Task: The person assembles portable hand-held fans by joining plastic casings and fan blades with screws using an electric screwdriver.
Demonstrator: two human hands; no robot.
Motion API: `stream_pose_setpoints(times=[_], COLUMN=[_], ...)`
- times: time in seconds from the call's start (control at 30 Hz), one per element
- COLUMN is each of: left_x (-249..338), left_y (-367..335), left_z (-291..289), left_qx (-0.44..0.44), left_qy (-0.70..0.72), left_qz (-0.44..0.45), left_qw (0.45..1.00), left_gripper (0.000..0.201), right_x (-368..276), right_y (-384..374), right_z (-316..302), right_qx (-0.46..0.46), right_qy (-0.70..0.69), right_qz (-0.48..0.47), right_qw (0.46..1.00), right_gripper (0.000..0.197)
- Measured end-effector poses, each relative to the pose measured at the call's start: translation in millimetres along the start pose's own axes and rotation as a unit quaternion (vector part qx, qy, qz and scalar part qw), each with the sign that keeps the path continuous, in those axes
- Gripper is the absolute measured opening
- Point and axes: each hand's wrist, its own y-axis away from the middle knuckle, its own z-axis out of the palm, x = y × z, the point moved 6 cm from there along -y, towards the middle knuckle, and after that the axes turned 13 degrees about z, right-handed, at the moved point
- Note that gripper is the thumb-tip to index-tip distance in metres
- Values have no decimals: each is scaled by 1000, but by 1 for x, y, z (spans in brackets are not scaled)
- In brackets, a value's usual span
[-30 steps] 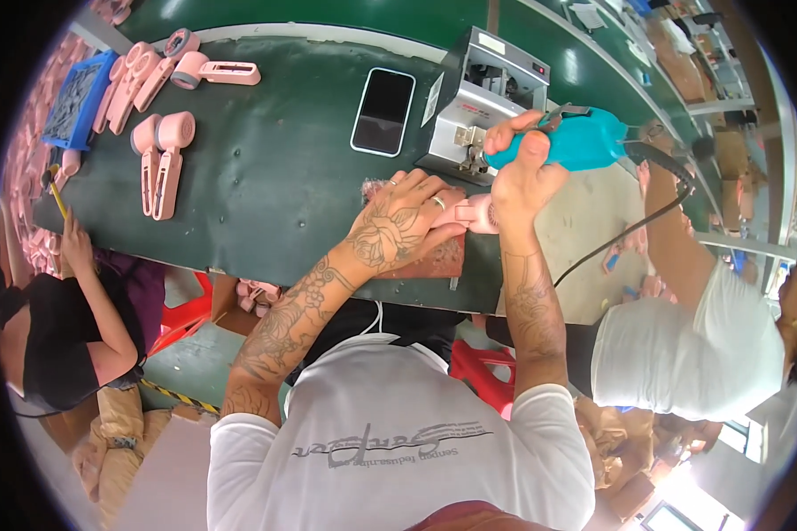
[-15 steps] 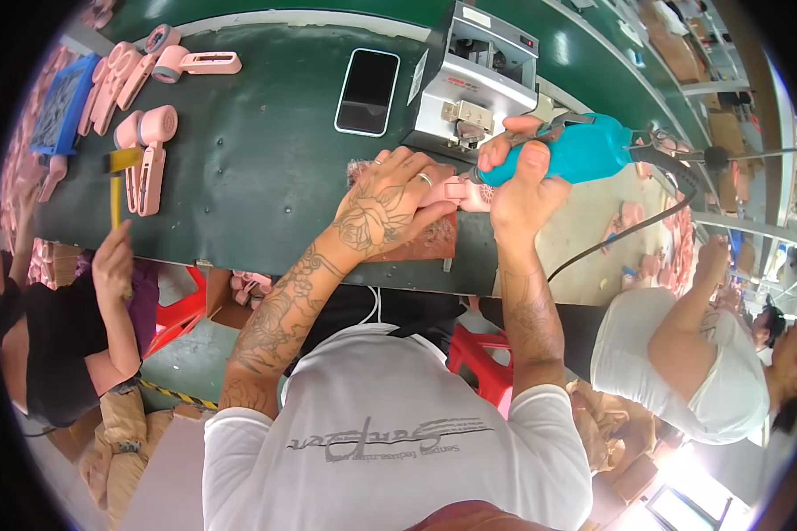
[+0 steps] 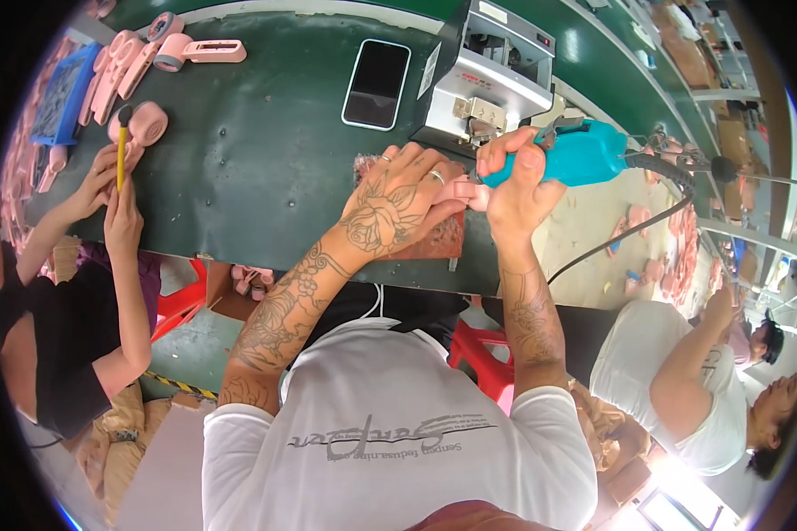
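A teal electric screwdriver (image 3: 584, 152) lies sideways in my right hand (image 3: 524, 184), its narrow end toward my left hand and its dark cable running off to the right. My left hand (image 3: 400, 196) is curled over a pink plastic piece (image 3: 463, 189) and presses it down near the table's front edge. The screwdriver's tip meets the piece's right end, though my right hand partly hides the contact. Beneath the piece is a reddish block (image 3: 434, 241). Most of the piece lies hidden under my fingers.
A grey machine (image 3: 483, 80) and a phone (image 3: 376, 84) stand behind my hands on the green table (image 3: 257, 124). Pink handheld fans (image 3: 173, 53) and a blue tray (image 3: 65, 93) lie at left. Co-workers sit on both sides; the left one holds a yellow-handled tool (image 3: 121, 155).
My hands stay at the pink piece, with the screwdriver tilted slightly differently. At left, the co-worker has brought both hands together at a pink fan with the yellow-handled tool.
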Motion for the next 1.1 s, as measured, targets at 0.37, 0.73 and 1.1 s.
stream_pose_setpoints(times=[0.37,0.73,1.1], left_x=[2,2,1], left_y=[2,-1,0], left_z=[-5,-5,-5], left_qx=[3,-7,7], left_qy=[16,23,25], left_qz=[-2,7,6], left_qw=[1000,1000,1000], left_gripper=[36,32,36], right_x=[-19,-14,-27], right_y=[-14,-38,20], right_z=[0,6,-7], right_qx=[35,37,19], right_qy=[29,8,-27], right_qz=[-9,-62,33], right_qw=[999,997,999], right_gripper=[35,30,36])
